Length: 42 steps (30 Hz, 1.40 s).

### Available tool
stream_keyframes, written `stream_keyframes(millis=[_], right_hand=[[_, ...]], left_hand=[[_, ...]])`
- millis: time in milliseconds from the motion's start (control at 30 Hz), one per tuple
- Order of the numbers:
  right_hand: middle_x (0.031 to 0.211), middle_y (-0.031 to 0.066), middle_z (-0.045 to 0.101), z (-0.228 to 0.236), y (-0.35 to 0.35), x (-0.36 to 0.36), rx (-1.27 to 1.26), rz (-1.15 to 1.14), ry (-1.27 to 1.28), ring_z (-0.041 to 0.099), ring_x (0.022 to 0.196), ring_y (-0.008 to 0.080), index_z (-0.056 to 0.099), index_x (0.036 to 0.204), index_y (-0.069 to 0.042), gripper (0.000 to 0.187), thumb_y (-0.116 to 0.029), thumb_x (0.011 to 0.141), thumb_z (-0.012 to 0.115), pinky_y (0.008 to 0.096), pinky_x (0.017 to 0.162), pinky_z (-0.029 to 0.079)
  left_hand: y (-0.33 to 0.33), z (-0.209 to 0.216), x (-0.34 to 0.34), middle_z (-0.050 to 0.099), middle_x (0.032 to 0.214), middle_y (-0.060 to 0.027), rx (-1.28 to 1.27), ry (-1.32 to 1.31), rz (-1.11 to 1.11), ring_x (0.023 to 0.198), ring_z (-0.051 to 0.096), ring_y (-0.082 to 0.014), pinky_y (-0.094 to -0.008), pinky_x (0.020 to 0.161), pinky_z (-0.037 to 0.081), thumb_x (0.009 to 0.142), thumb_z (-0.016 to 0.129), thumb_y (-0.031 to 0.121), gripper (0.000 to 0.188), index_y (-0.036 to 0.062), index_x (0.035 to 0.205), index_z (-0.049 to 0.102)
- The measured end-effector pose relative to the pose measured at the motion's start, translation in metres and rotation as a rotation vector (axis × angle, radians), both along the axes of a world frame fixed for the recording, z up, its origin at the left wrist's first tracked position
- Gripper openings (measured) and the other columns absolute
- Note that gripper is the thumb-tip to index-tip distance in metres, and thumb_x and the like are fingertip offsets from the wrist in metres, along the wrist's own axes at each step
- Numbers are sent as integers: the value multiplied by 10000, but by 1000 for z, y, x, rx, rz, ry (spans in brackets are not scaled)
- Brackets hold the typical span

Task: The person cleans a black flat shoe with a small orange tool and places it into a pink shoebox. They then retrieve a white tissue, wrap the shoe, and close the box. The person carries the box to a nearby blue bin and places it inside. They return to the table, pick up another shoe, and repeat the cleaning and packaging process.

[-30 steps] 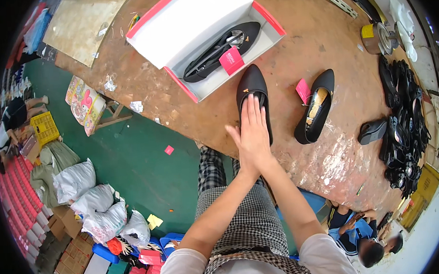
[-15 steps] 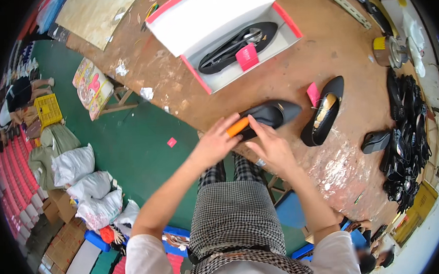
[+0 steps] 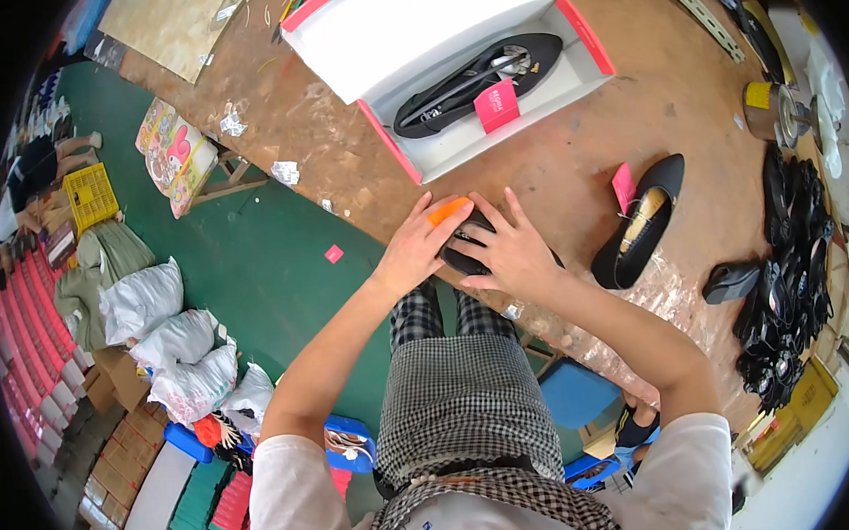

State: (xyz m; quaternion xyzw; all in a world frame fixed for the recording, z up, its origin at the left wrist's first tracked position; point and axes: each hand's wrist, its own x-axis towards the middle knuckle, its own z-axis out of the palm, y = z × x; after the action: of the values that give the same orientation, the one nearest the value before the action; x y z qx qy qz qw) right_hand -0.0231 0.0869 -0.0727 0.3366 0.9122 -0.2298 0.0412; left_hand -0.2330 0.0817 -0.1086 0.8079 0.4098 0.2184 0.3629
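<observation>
A black flat shoe (image 3: 462, 255) is between my hands at the near edge of the worktable, mostly hidden under my fingers. My left hand (image 3: 416, 244) is closed around its heel end; an orange sleeve (image 3: 449, 211) covers one finger. Lying across the shoe from the right, my right hand (image 3: 518, 258) grips it with fingers somewhat apart. Another black pointed shoe (image 3: 669, 195), with gold insole and pink tag (image 3: 623, 188), lies to the right. Beyond my hands, an open white box (image 3: 412, 35) with red edges holds a black shoe (image 3: 524, 51) and a pink tag (image 3: 497, 106).
A heap of black shoe parts (image 3: 789, 294) lies along the table's right side, near a tin (image 3: 770, 113). Scissors (image 3: 293, 5) lie at the far left. Beside the table stand a cushioned stool (image 3: 174, 158) and white sacks (image 3: 148, 303). A blue stool (image 3: 577, 393) is at the near edge.
The held shoe has come closer to me and turned, its toe now lower. My right hand has spread over it, covering most of it. The whole view has shifted slightly.
</observation>
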Motion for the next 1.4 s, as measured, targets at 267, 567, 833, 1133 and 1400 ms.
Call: stream_keyframes(millis=[267, 567, 833, 1133, 1400], right_hand=[[1524, -45, 308, 24, -39, 50, 21, -92, -202, 250, 1411, 304, 455, 1401, -305, 734, -545, 744, 676, 684, 1097, 148], [1442, 9, 422, 39, -55, 9, 120, -206, -291, 202, 1433, 297, 551, 1316, -168, 657, -479, 751, 681, 669, 1120, 95], [1082, 69, 622, 33, -80, -28, 346, -557, 67, 464, 1205, 321, 673, 1021, -99, 229, -157, 802, 644, 576, 1115, 216], [838, 48, 626, 94, -121, -24, 308, -772, 25, 556, 880, 275, 729, 852, -122, 131, -76, 743, 675, 419, 845, 421], [852, -4, 642, 128, -93, -158, 336, -730, 24, 554, 925, 229, 744, 851, -187, 166, -103, 716, 698, 437, 927, 368]], left_hand=[[0, 12, 4, 491, 1361, -109, -82, 97, 54, 1254, 479, -298, -492, 1133, 299, 674, 744, 45, 870, 119, 1438, 336], [3, 49, 8, 484, 1359, -138, -166, 246, 43, 1238, 484, -300, -457, 1131, 290, 671, 780, 163, 884, 99, 1436, 341], [83, 63, -56, 568, 1252, -82, 703, 721, 71, 1273, 445, -253, -397, 1123, 312, 767, 640, 209, 502, 105, 1253, 572], [79, 151, -135, 549, 901, -28, 725, 177, -340, 937, 543, -195, -312, 724, 489, 810, 541, 158, 56, 128, 857, 545], [155, 189, -367, 516, 899, 16, 806, 499, -76, 950, 523, -151, -295, 731, 446, 817, 544, 160, 117, 174, 929, 512]])
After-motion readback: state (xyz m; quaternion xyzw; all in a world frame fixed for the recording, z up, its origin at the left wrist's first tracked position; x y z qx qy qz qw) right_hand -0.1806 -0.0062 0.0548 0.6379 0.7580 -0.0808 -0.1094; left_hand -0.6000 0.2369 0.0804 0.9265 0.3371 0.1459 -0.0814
